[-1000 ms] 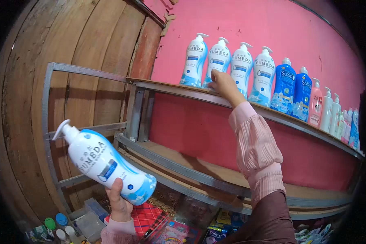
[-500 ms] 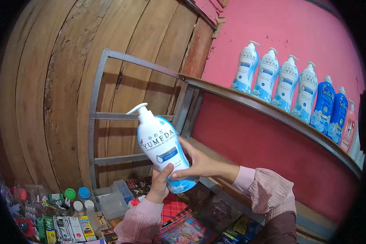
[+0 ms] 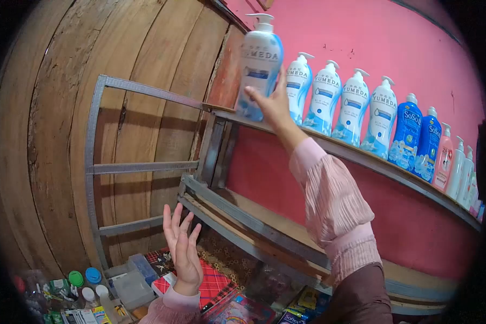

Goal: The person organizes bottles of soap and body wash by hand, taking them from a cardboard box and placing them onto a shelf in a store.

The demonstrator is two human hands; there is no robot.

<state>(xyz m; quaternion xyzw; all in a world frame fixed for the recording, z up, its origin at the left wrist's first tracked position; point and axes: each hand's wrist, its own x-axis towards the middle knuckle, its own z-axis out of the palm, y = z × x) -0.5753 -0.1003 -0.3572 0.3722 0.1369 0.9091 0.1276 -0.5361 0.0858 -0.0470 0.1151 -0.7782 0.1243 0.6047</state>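
My right hand (image 3: pixel 272 105) grips a white and blue pump bottle of Yumeda body wash (image 3: pixel 261 59) by its side, at the left end of the upper shelf (image 3: pixel 329 141). The bottle is upright and slightly blurred, its base at the shelf's edge. Right beside it stands a row of matching Yumeda bottles (image 3: pixel 325 97). Lower down, my left hand (image 3: pixel 183 254) is raised with fingers spread and nothing in it, above a red plaid item (image 3: pixel 216 283).
Blue SoSoft bottles (image 3: pixel 405 132) and a pink pump bottle (image 3: pixel 443 159) continue the row rightward. A metal frame (image 3: pixel 146 168) stands against the wooden plank wall (image 3: pixel 65 135). Below are a lower shelf (image 3: pixel 243 208), a clear plastic container (image 3: pixel 132 289) and jars with coloured lids (image 3: pixel 93 276).
The body wash bottle, held in both hands before, has gone up to the shelf in my right hand. My left hand has let go and opened. The view has shifted rightward.
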